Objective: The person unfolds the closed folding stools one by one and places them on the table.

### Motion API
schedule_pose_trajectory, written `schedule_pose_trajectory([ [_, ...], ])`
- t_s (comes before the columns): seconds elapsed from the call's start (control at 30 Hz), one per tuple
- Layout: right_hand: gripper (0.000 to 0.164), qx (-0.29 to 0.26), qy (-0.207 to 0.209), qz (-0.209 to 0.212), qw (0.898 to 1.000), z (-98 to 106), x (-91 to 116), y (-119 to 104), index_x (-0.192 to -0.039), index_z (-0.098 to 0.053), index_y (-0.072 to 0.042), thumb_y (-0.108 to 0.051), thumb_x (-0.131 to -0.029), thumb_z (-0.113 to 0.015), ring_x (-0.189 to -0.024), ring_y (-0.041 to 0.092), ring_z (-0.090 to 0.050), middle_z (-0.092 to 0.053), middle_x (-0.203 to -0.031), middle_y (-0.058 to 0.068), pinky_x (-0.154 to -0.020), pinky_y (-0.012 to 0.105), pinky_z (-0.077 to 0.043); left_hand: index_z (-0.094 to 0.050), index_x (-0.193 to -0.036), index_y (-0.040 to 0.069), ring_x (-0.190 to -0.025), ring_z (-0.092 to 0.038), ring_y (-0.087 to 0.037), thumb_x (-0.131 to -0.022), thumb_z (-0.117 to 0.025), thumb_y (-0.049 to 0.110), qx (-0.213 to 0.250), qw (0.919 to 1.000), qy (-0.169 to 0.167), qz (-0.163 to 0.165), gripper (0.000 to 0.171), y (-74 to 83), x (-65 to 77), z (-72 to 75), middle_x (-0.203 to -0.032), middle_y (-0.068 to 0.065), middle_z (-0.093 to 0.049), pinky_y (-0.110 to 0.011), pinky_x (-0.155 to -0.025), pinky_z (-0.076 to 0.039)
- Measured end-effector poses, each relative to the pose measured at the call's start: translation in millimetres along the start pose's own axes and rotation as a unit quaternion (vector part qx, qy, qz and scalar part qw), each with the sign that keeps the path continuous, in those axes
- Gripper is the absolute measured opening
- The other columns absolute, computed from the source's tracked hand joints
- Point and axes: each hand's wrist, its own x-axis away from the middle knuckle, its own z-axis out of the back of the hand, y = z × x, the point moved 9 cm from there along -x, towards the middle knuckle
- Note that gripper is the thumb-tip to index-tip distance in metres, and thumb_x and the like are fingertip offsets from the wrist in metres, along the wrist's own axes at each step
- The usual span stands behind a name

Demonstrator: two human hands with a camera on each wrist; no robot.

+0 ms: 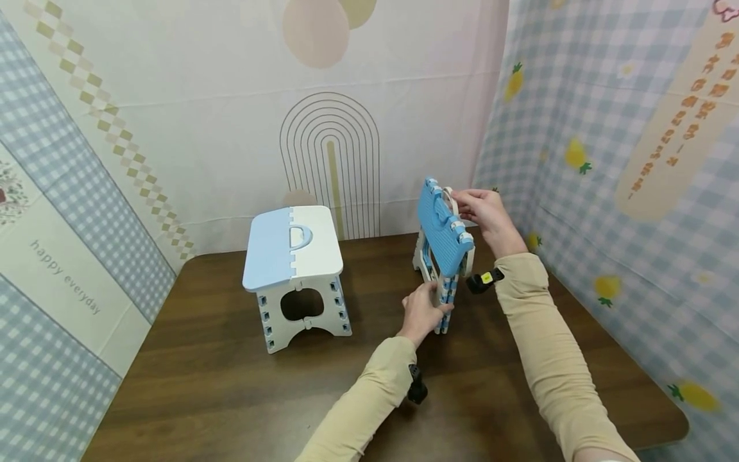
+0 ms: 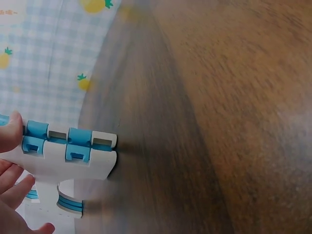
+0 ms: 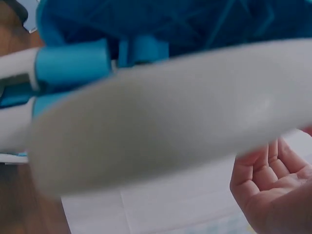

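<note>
A blue and white folding stool [image 1: 441, 234] stands partly folded on the right of the table, its seat halves tipped steeply. Low down, my left hand [image 1: 421, 311] grips a hinged leg panel, thumb on one side and fingers on the other in the left wrist view, where the white panel [image 2: 73, 165] has blue hinge pieces. At the top, my right hand [image 1: 487, 215] pinches the white half of the seat beside the handle. The white seat half [image 3: 161, 117] fills much of the right wrist view and hides some fingertips.
Left of centre stands a second folding stool [image 1: 317, 253], fully unfolded, with a light blue and white top. Both stools are on a brown wooden table [image 1: 231, 398]. Patterned cloths [image 1: 231, 128] hang behind the table and along both sides.
</note>
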Motion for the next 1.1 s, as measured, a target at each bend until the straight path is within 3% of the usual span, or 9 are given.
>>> schedule_pose_trajectory([
  [0.13,0.013,0.014,-0.019,0.007,1.0,-5,1,-1,-0.094,-0.072,-0.015,-0.026,-0.093,-0.066,-0.067,0.005,-0.061,-0.068,-0.07,-0.01,-0.067,0.019,-0.051,-0.066,-0.119,0.014,-0.105,-0.065,-0.021,-0.081,-0.079,0.023,-0.001,1.0,-0.003,0.002,0.041,-1.8,0.0,-0.3,-0.114,-0.002,-0.07,-0.04,-0.092,-0.035],
  [0.33,0.036,0.042,-0.051,0.013,0.998,-12,4,-2,-0.119,-0.062,-0.002,-0.029,-0.096,-0.061,-0.075,0.001,-0.061,-0.068,-0.077,-0.015,-0.074,0.018,-0.05,-0.065,-0.121,0.015,-0.108,-0.064,-0.022,-0.082,-0.078,0.021,0.0,1.0,-0.007,0.007,0.041,-4.7,-0.7,-1.9,-0.117,-0.002,-0.069,-0.044,-0.097,-0.036],
  [0.5,0.044,0.053,-0.038,0.013,0.998,-11,2,3,-0.128,-0.057,-0.001,-0.032,-0.098,-0.057,-0.08,0.001,-0.061,-0.066,-0.083,-0.016,-0.078,0.02,-0.05,-0.064,-0.122,0.015,-0.109,-0.064,-0.021,-0.083,-0.077,0.022,0.0,0.9999,-0.008,0.01,0.042,-6.8,-0.8,-2.5,-0.118,-0.001,-0.069,-0.045,-0.099,-0.036],
  [0.67,0.047,0.023,-0.007,0.005,1.0,2,8,15,-0.133,-0.053,-0.004,-0.037,-0.1,-0.052,-0.088,0.002,-0.06,-0.064,-0.095,-0.014,-0.083,0.023,-0.047,-0.064,-0.122,0.015,-0.109,-0.064,-0.021,-0.083,-0.077,0.024,-0.005,0.9999,-0.007,0.009,0.042,-7.3,-0.2,-2.0,-0.118,-0.001,-0.069,-0.047,-0.099,-0.037],
  [0.8,0.042,-0.001,0.008,-0.007,1.0,10,22,38,-0.131,-0.055,-0.01,-0.038,-0.101,-0.049,-0.092,0.004,-0.059,-0.063,-0.103,-0.01,-0.087,0.024,-0.046,-0.063,-0.123,0.015,-0.11,-0.064,-0.022,-0.084,-0.077,0.025,-0.012,0.9998,-0.007,0.011,0.042,-8.5,0.3,-1.5,-0.119,-0.002,-0.068,-0.048,-0.099,-0.039],
  [0.93,0.035,-0.017,0.019,-0.021,0.999,13,43,75,-0.129,-0.056,-0.016,-0.037,-0.102,-0.046,-0.098,0.002,-0.057,-0.059,-0.107,-0.015,-0.089,0.02,-0.044,-0.063,-0.123,0.015,-0.11,-0.064,-0.024,-0.084,-0.076,0.025,-0.013,0.9998,-0.003,0.013,0.042,-10.9,0.9,-0.3,-0.119,-0.003,-0.068,-0.05,-0.099,-0.039],
  [1.1,0.027,-0.072,0.083,-0.006,0.994,15,73,117,-0.126,-0.056,-0.014,-0.025,-0.103,-0.048,-0.102,0.0,-0.055,-0.057,-0.108,-0.016,-0.096,0.023,-0.042,-0.063,-0.124,0.015,-0.111,-0.064,-0.023,-0.084,-0.076,0.026,-0.013,0.9998,-0.01,0.015,0.043,-9.3,0.8,-3.8,-0.12,-0.002,-0.068,-0.05,-0.102,-0.038],
])
